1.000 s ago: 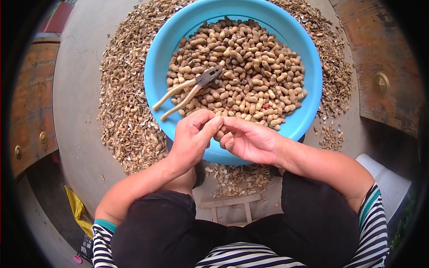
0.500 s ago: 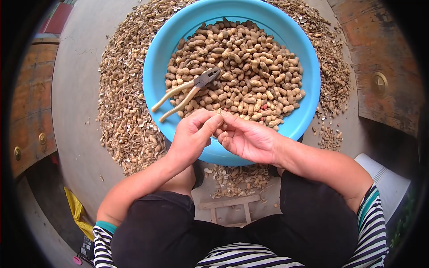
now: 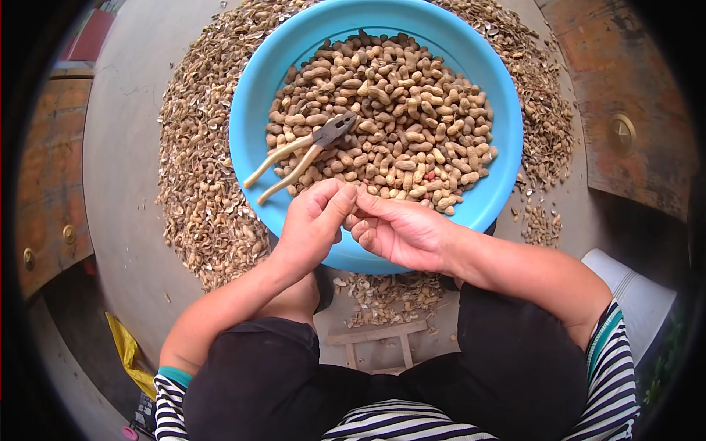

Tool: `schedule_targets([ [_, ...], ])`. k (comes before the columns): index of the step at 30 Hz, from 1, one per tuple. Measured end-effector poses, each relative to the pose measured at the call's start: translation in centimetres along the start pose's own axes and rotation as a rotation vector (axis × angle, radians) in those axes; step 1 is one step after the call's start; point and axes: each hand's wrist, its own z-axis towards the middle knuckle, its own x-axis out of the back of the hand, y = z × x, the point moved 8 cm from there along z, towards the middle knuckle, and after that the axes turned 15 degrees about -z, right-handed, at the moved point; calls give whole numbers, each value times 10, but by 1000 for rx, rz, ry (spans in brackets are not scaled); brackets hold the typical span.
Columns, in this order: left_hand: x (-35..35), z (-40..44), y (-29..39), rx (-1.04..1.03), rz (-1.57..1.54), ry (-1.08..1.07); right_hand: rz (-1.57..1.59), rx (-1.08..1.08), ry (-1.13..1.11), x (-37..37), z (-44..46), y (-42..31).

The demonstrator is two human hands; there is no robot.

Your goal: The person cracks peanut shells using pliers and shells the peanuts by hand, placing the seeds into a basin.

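Note:
Over the near rim of a blue basin (image 3: 246, 95), my two hands meet fingertip to fingertip. My left hand (image 3: 315, 220) is closed, thumb and forefinger pinched on a peanut that the fingers mostly cover. My right hand (image 3: 404, 229) is turned partly palm up, its thumb and curled fingers closed on the same small peanut. Unshelled peanuts (image 3: 397, 110) fill the basin beyond my hands. A pair of pliers (image 3: 316, 143) with pale handles lies on them, jaws pointing away to the right. A few reddish kernels (image 3: 430, 176) show among the shells.
Heaps of broken peanut shells (image 3: 209, 147) surround the basin on the floor. More shells (image 3: 390, 295) lie between my legs by a small wooden frame (image 3: 379, 334). Wooden furniture (image 3: 625, 103) stands on both sides. A white container (image 3: 632, 298) is at right, a yellow bag (image 3: 129, 349) at left.
The view has shifted slightly, so the basin sits a little further left. My fingertips have drawn closer together, and the pale piece that showed between them is now mostly hidden. The pliers stay put.

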Motion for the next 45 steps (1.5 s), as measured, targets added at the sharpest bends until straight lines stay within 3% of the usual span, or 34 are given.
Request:
schedule_targets([
  [5, 0, 3, 5, -157, -15, 111, -60, 55, 61, -3, 6, -1],
  [24, 3, 8, 0, -133, -65, 225, -120, 135, 179, 8, 11, -5],
  [33, 0, 9, -2, -21, 15, 43, -169, 80, 173, 18, 1, -6],
  [38, -1, 4, 14, -204, 253, 4, -261, 14, 238, 29, -7, -8],
  [42, -1, 1, 12, -198, 339, -8, -333, -43, 182, 28, -9, -1],
  [45, -5, -2, 17, -306, 393, -48, -378, -62, 186, 25, -11, -2],
])
